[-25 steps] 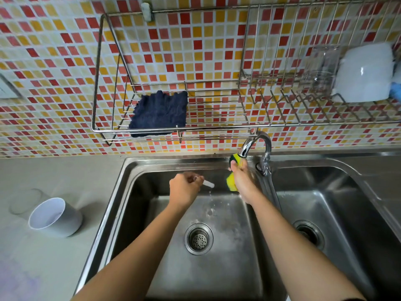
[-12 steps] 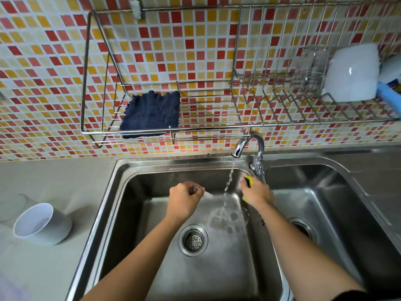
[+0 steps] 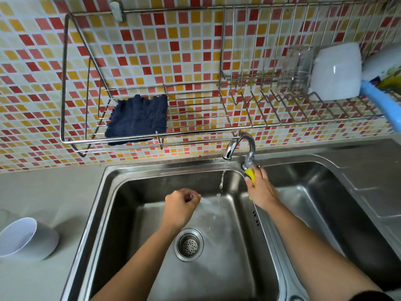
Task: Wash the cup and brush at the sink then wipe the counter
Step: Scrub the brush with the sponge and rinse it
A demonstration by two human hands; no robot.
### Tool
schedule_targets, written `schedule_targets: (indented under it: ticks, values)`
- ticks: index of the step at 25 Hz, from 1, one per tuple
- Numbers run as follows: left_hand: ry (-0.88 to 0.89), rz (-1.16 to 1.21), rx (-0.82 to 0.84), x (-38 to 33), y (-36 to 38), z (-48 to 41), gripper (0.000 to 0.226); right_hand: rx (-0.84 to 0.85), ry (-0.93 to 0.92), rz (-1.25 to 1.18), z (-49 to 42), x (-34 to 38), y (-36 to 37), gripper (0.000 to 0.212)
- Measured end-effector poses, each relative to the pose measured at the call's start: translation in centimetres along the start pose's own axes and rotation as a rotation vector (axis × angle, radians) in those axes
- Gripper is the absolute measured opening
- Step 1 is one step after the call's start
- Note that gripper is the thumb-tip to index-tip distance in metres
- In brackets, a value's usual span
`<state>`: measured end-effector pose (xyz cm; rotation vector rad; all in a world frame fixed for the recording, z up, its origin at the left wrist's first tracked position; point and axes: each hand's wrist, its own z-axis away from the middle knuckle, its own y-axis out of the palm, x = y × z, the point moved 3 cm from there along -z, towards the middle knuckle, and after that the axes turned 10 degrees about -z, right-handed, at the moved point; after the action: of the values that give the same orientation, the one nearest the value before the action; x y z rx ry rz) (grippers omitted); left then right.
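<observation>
Water keeps running from tap [image 3: 238, 146]; right hand [image 3: 261, 191], fingers curled round yellow sponge [image 3: 250, 173], moved up to tap base; left hand [image 3: 180, 206] still pinches brush [image 3: 204, 200] over sink [image 3: 130, 189]; cup [image 3: 23, 237] on counter [image 3: 54, 192]

Nothing legible from where I stand. The bottle [image 3: 384, 61] at about two o'clock carries a colourful label, but its print is too blurred to read.

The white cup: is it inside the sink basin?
No, the white cup sits on the counter, left of the sink.
</observation>
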<state>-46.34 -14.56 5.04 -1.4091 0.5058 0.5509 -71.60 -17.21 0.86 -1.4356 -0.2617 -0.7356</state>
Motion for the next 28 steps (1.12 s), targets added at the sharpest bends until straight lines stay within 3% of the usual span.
schedule_targets:
  ticks: [3,6,8,10,15,21,28]
  values:
    - [-0.050,0.024,0.041,0.5,0.0,-0.1,0.021,-0.024,0.008,-0.100,-0.2,-0.4,0.1,0.052]
    - [-0.246,0.232,0.119,2.0,0.7,0.4,0.019,-0.099,0.068,-0.156,1.4,-1.2,0.9,0.052]
    - [-0.421,0.390,0.182,3.1,1.6,1.5,0.019,-0.063,0.076,-0.077,4.0,-1.5,2.9,0.054]
    - [-0.481,0.419,0.238,3.7,2.5,2.7,0.023,-0.018,0.014,0.097,6.7,-0.8,4.4,0.052]
    - [-0.389,0.493,0.226,3.4,2.3,3.4,0.028,0.097,-0.168,0.268,9.2,3.1,6.5,0.026]
    - [-0.261,0.317,0.133,3.4,-0.2,3.0,0.038,0.209,-0.072,0.132,9.1,6.7,7.0,0.040]
    - [-0.108,-0.010,0.082,3.1,-1.8,4.4,0.032,0.082,-0.097,0.050,10.5,9.2,4.6,0.045]
